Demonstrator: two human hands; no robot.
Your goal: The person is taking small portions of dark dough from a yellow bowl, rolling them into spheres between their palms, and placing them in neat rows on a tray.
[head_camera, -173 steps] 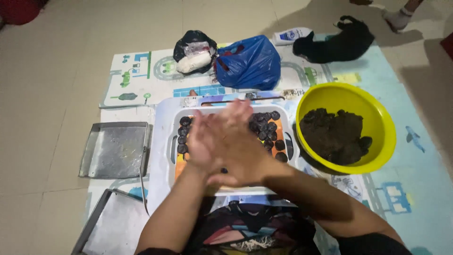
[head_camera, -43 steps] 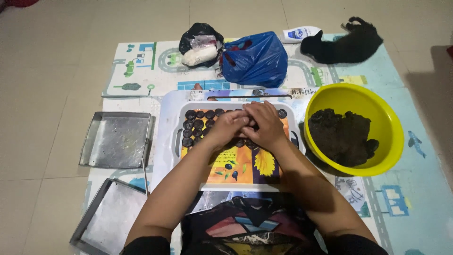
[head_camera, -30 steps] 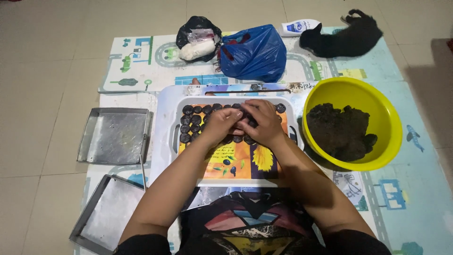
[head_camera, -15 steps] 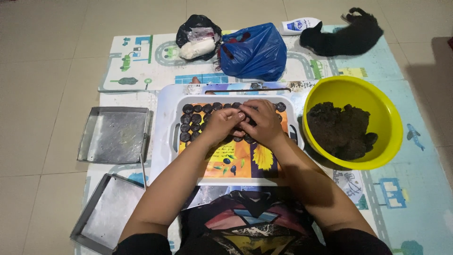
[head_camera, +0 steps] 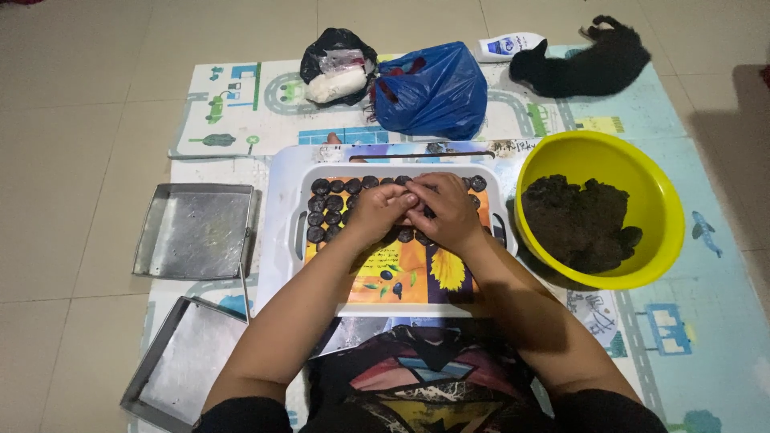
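Observation:
A white plastic tray with an orange flower-print bottom lies on the mat in front of me. Rows of small dark dough balls fill its far part. My left hand and my right hand meet over the middle of those rows, fingertips pressed together on a dark piece that is mostly hidden between them. A yellow bowl holding a lump of dark dough stands to the right of the tray.
Two metal baking pans lie on the left, one beside the tray, one nearer me. Behind the tray sit a black bag, a blue plastic bag, a white bottle and a black cat.
About six seconds ago my hands were raised with palms pressed together; they have since dropped onto the rows of balls and stayed there, fingertips together.

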